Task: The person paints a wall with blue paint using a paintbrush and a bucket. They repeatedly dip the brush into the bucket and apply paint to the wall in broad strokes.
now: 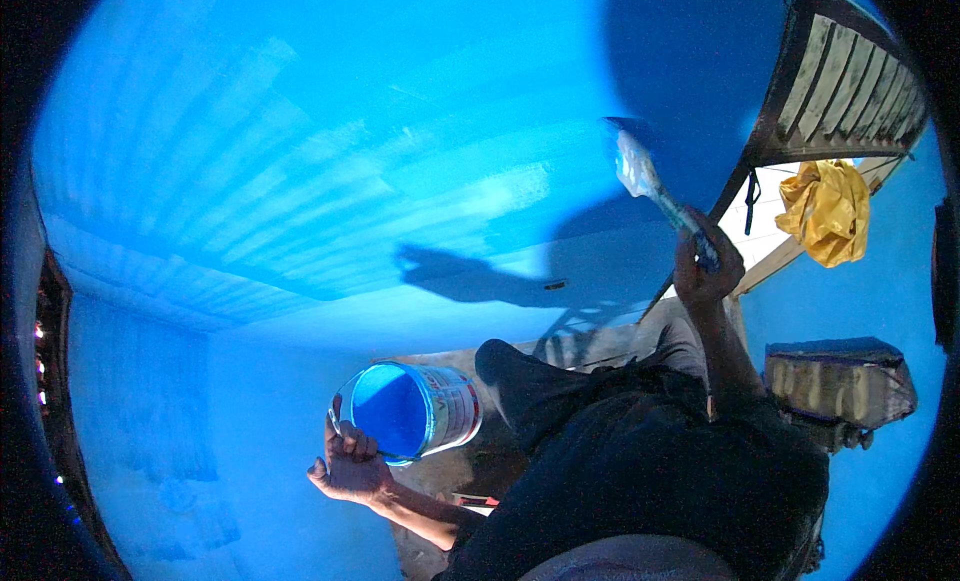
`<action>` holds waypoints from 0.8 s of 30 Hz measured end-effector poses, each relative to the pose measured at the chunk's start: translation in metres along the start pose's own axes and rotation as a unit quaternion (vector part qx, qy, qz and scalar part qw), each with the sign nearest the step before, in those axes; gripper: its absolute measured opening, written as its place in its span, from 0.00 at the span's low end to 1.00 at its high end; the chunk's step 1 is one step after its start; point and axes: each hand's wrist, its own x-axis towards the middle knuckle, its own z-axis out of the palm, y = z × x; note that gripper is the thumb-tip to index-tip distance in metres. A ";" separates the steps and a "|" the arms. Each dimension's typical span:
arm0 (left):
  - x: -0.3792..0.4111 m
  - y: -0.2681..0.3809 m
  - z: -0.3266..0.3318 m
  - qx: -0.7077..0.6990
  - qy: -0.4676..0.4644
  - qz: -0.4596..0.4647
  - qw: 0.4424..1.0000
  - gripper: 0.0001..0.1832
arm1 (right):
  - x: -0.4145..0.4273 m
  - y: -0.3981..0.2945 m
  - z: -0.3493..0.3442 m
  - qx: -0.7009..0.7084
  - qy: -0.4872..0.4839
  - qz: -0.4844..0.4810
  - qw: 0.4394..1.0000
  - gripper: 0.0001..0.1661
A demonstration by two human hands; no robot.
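Observation:
My left hand grips the wire handle of a paint bucket at the lower middle of the view. The bucket is tilted with its mouth towards the left, its inside is blue, and its side bears writing. At the right, my right hand is closed round the handle of a paintbrush. The brush points up and to the left, towards the blue wall. Its bristle end is blurred and dark; whether it touches the wall cannot be told. Streaky, lighter brush strokes cover much of the wall.
A slatted shutter hangs at the upper right, beside a bright opening. Below it hangs a crumpled yellow cloth or bag. A covered bundle is farther down. Dark shadows, one shaped like an arm, fall on the wall.

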 end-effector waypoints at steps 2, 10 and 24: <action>-0.001 -0.002 0.000 0.014 0.016 0.005 1.000 0.50 | -0.009 -0.013 0.015 0.126 -0.036 -0.039 0.991 0.16; -0.003 -0.001 0.021 0.012 0.048 0.020 0.999 0.48 | -0.020 -0.082 0.150 0.255 -0.085 -0.170 0.948 0.21; -0.003 0.000 -0.004 0.028 0.004 0.007 1.000 0.51 | -0.039 -0.011 0.027 0.067 -0.092 -0.130 0.985 0.14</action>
